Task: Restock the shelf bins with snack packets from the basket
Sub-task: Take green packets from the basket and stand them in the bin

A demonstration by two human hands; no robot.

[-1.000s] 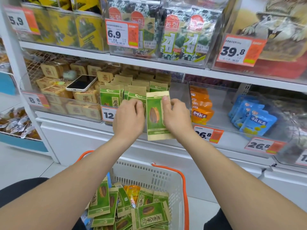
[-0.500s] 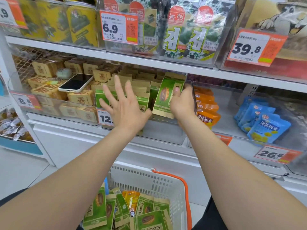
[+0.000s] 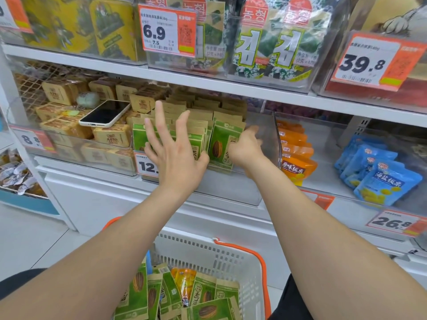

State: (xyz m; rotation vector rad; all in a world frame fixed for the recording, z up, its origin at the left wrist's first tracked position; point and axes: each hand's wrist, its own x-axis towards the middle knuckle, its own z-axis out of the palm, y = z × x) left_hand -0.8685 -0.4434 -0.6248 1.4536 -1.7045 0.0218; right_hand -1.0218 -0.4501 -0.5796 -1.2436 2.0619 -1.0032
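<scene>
The top price tag (image 3: 166, 33) at 12 o'clock reads 6.9 over a smaller 7.5, the upper right tag (image 3: 369, 63) at 2 o'clock 39.8, the lower tag (image 3: 392, 224) at 4 o'clock 26.8, and the half-covered bin tag (image 3: 146, 165) starts 12. The seaweed packs (image 3: 270, 49) bear Korean 김; the orange packets (image 3: 298, 167) say 原味板栗, the blue packets (image 3: 388, 183) at 3 o'clock 海盐板栗. The left hand (image 3: 178, 155) presses the green packets (image 3: 138, 142) standing in the clear bin (image 3: 231, 188), fingers (image 3: 159, 118) straight, spread, holding nothing. The right hand (image 3: 245, 150) touches the front green packet (image 3: 221, 144); it is blurred, so its grip cannot be told. More packets (image 3: 138, 294) fill the white, orange-handled basket (image 3: 208, 252) at 6 o'clock. White shelf (image 3: 208, 86), pale tiled floor (image 3: 34, 241)
</scene>
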